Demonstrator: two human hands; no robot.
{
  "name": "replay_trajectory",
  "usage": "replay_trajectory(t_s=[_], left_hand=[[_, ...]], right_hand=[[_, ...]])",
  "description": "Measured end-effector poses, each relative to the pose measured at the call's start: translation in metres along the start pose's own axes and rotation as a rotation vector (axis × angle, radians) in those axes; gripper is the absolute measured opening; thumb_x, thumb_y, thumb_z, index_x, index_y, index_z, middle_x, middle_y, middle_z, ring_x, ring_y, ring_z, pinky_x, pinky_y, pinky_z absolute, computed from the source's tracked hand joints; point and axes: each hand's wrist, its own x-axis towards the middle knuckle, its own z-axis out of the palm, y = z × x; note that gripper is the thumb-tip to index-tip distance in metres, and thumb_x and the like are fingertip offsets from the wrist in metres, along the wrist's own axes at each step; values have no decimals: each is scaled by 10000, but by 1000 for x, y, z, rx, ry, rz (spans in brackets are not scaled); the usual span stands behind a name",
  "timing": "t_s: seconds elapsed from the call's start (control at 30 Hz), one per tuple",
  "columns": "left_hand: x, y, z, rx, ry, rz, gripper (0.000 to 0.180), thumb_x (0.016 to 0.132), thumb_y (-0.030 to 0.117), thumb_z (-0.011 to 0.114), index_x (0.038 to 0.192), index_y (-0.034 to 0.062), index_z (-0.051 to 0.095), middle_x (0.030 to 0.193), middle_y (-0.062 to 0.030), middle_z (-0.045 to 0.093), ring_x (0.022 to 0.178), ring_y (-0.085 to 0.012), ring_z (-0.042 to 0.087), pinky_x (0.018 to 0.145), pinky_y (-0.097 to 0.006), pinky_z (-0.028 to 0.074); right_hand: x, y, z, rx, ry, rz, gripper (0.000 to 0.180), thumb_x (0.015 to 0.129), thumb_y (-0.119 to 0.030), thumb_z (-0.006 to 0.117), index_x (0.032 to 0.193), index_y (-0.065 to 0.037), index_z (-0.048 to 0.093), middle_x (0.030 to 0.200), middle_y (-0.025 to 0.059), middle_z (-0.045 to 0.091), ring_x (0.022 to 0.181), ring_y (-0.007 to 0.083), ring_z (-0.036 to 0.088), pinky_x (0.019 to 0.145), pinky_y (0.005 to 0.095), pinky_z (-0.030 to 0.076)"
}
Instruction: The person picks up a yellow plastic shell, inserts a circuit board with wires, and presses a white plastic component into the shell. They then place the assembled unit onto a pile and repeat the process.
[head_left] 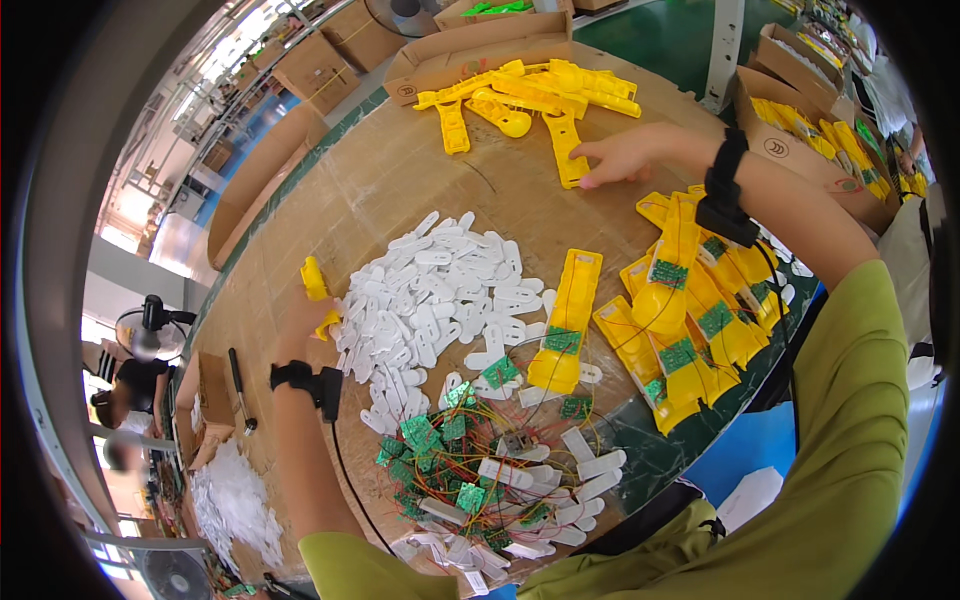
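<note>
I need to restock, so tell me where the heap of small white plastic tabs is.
In the head view, the heap of small white plastic tabs lies mid-table, just right of the left hand and left of a yellow plastic shell.

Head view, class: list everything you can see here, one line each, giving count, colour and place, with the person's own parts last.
Round table: one, brown, fills the middle.
Flat white plastic tabs: a large heap, table centre.
Green circuit boards with coloured wires: a tangled pile, near edge.
Yellow housing with a board: one, lying right of the white heap.
Stacked yellow housings: many, right edge.
Yellow shells: a pile, far side.
Cardboard boxes: several, brown, around the table.
Screwdriver-like tool: one, dark, on a box at left.
Fan: one, dark, far left.
Left hand: holds a small yellow part; black wrist device.
Right hand: reaches to the far side, fingers on a yellow shell piece; black wrist device.
</note>
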Motion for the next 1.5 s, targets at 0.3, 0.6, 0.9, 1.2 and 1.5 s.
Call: replay_trajectory(t_s=[0.3,0.6,0.9,1.2,1.5], left_hand=[[-31,91,-16,-674,-330,276,273,780,245,421,957,44,474,791,-62,530,653,-162,513,585,-295,427],[-80,221,19,-332,-673,447,584,827,460,445,1230,46,357,1071,-107,509,950,-175,523,793,-308,433],[17,259,41,-17,-357,398,795,756,575,468,1320,83,198,1304,-198,281,1086,-281,426,841,-352,402],[120,302,101,84,-39,556,892,724,633,450,1355,132,68,1352,-291,42,1267,-376,108,1009,-395,194],[112,328,112,-59,-199,637,756,708,503,556,1273,59,322,1245,-195,391,1132,-287,404,886,-360,375]], right_hand=[[11,5,-10,-130,-27,8,467,817,-355,495,1068,37,454,920,134,570,714,212,596,634,325,504],[-63,49,-45,206,128,-56,403,837,-338,456,1059,-2,441,935,126,550,719,215,609,623,328,499],[-14,132,-54,124,331,-43,768,724,-486,545,1309,-116,214,1315,167,269,1176,292,331,882,462,359],[56,136,-78,165,330,-2,884,710,-522,545,1356,-163,60,1377,142,179,1261,286,197,913,412,361],[79,113,-89,90,314,-31,905,663,-464,597,1358,-180,91,1377,111,197,1223,275,274,831,464,396]])
